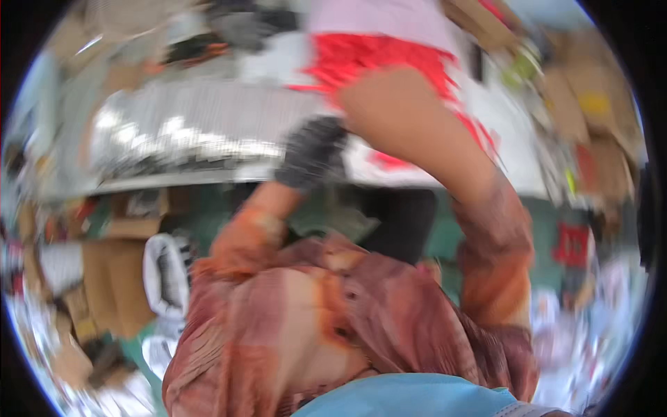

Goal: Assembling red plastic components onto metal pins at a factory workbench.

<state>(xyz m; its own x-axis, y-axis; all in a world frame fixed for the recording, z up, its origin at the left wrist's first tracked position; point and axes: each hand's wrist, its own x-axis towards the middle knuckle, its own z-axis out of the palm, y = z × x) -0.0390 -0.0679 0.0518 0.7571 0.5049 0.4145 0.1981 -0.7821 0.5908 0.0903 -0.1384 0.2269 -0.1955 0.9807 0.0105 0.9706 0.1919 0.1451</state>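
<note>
My left hand (314, 151), in a dark grey glove, hangs over the front part of the white table (514, 149). Beside it on the left lies a wide row of silvery, shiny thin pieces (187, 132), whose kind I cannot make out. My right hand (379, 94) looks bare and reaches over a heap of bright red strips (389, 52). Its fingers are smeared by motion, so whether it grips any strips is unclear. Behind the red heap is a pale pink sheet or bag (382, 17). The glove's fingers are blurred too.
Open cardboard boxes (114, 285) and a white-rimmed container with dark contents (167, 274) stand on the green floor at left. More cartons (590, 97) crowd the table's right end. Below them sits a red object (573, 243). Dark items (250, 24) lie at the back.
</note>
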